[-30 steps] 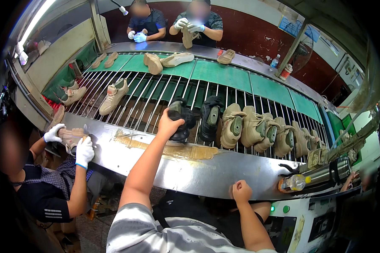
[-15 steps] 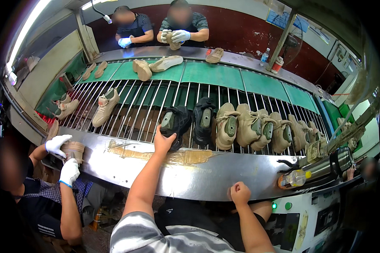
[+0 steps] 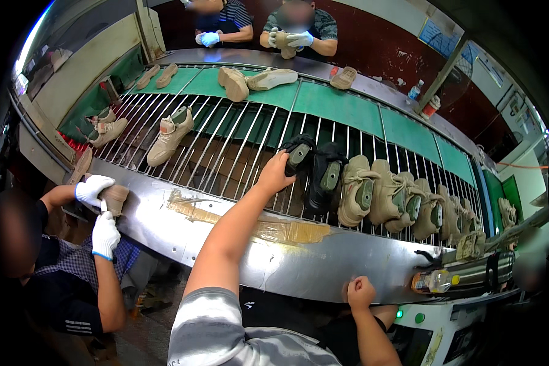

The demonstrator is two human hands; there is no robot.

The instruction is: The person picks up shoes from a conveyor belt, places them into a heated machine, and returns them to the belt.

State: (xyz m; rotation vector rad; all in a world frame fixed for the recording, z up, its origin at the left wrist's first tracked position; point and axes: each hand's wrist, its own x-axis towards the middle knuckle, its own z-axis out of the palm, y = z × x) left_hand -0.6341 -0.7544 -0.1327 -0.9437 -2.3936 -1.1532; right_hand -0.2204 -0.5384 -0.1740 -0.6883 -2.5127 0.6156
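Out over the metal rod rack, my left hand (image 3: 276,173) grips a black shoe (image 3: 298,157) by its near side. A grey-green block with a small hole fills the shoe's opening. Just to its right, close against it, a second black shoe (image 3: 325,178) lies on the rods with a similar block inside. Beige lace-up shoes (image 3: 356,191) continue the row to the right. My right hand (image 3: 360,291) is a loose fist at the near edge of the steel ledge (image 3: 280,262), with nothing visible in it.
Beige shoes (image 3: 169,135) also stand on the rack's left. Soles (image 3: 166,75) and shoes lie on the green strip (image 3: 341,110). Gloved co-workers handle pieces at left and across. A bottle (image 3: 434,281) and a steel flask (image 3: 479,272) lie at right.
The view has swung, shifting the scene rightward. My left hand has moved the black shoe farther away and slightly right, nearer the second black shoe. My right hand stays closed by the ledge.
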